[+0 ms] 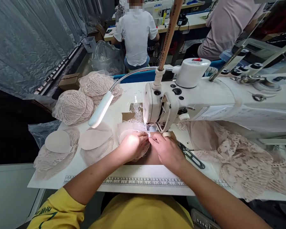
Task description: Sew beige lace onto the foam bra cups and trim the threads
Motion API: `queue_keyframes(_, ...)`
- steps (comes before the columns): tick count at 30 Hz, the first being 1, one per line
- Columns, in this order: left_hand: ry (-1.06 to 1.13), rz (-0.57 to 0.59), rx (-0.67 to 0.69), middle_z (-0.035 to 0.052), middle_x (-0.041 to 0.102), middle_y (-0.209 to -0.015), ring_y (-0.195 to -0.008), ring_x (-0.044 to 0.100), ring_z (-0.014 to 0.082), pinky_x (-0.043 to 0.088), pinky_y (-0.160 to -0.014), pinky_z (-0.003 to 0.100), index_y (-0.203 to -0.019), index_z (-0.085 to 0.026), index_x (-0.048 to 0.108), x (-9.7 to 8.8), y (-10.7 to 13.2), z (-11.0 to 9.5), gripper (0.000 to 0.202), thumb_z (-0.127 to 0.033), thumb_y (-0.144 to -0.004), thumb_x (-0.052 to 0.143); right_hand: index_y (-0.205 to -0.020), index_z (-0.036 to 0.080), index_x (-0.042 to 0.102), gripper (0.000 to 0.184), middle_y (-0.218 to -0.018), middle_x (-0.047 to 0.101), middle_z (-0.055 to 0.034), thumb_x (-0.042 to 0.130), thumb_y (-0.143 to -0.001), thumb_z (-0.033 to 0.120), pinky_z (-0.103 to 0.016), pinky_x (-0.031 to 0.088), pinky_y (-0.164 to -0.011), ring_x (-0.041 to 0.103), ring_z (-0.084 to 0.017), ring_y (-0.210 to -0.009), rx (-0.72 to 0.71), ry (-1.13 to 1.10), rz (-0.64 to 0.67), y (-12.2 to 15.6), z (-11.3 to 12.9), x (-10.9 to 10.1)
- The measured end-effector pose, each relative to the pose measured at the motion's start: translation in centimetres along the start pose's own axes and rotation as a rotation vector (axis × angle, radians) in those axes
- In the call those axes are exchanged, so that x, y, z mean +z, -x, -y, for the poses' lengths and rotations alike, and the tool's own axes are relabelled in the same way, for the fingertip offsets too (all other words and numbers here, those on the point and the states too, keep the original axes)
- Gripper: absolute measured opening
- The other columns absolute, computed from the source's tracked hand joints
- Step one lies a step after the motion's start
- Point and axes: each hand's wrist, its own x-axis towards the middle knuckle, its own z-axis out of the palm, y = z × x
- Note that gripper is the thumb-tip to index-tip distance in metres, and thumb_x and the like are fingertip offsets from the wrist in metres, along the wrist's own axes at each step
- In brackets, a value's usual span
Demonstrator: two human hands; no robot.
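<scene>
Under the needle of a white sewing machine [154,105] lies a pale beige lace piece [143,152] with a smooth rounded layer on it. My left hand [133,144] grips the piece from the left, its fingertips close to the presser foot. From the right, my right hand [168,151] pinches the edge of the same piece, fingers bent, just in front of the foot. The two sets of fingertips almost meet. They cover much of the edge at the needle. Beside my right hand lie black thread snips [192,156].
Rounded lace pieces are stacked [73,106] at the back left, below a lamp [101,109]. Smooth oval pads [58,141] rest on lace at the left. More lace [248,165] spreads at the right. A ruler strip [135,182] runs along the front edge. Two people sit beyond.
</scene>
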Motion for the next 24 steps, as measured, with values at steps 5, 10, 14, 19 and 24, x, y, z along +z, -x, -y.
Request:
queue_keyframes(5,-0.135,-0.092,0.067,0.0147,0.067,-0.113,-0.102,0.065,0.0212,0.054,-0.078,0.033,-0.106,-0.011,0.063,2.3,-0.5,2.0,0.030,-0.019,-0.097,0.036,-0.128,0.021,0.058,0.045,-0.116,0.063,-0.0095,0.041,-0.089,0.007,-0.032,0.042,-0.067,0.057,-0.021,-0.085,0.056,0.019,0.032,-0.8,0.2,-0.5)
queue_keyframes(10,-0.144,-0.077,0.091,0.0163,0.068,-0.110,-0.100,0.065,0.0225,0.052,-0.079,0.033,-0.102,-0.010,0.064,1.9,-1.2,3.2,0.028,-0.018,-0.095,0.039,-0.130,0.023,0.056,0.051,-0.115,0.063,-0.0081,0.045,-0.084,0.006,-0.030,0.039,-0.062,0.057,-0.021,-0.085,0.097,0.034,0.003,-1.4,0.4,-0.7)
queue_keyframes(14,-0.138,-0.072,0.098,0.0135,0.068,-0.113,-0.102,0.064,0.0222,0.051,-0.078,0.032,-0.106,-0.012,0.064,1.4,-1.3,3.3,0.028,-0.017,-0.095,0.039,-0.130,0.024,0.056,0.052,-0.110,0.063,-0.0082,0.048,-0.082,0.006,-0.029,0.038,-0.060,0.057,-0.020,-0.082,0.117,0.052,0.008,-1.5,0.6,-0.9)
queue_keyframes(19,-0.124,-0.088,0.075,0.0124,0.068,-0.109,-0.101,0.063,0.0208,0.048,-0.078,0.031,-0.102,-0.013,0.065,1.5,-1.5,3.2,0.027,-0.018,-0.095,0.039,-0.129,0.023,0.057,0.052,-0.110,0.063,-0.0075,0.046,-0.082,0.004,-0.030,0.038,-0.059,0.056,-0.019,-0.082,0.104,0.057,-0.017,-1.3,0.5,-0.7)
queue_keyframes(24,-0.131,-0.116,-0.043,0.0116,0.070,-0.096,-0.081,0.060,0.0201,0.046,-0.073,0.034,-0.099,-0.013,0.066,1.6,-1.8,3.4,0.028,-0.022,-0.095,0.040,-0.129,0.023,0.057,0.057,-0.108,0.062,-0.0064,0.044,-0.079,0.000,-0.030,0.038,-0.061,0.054,-0.019,-0.082,0.068,0.054,-0.096,-0.9,0.2,0.0)
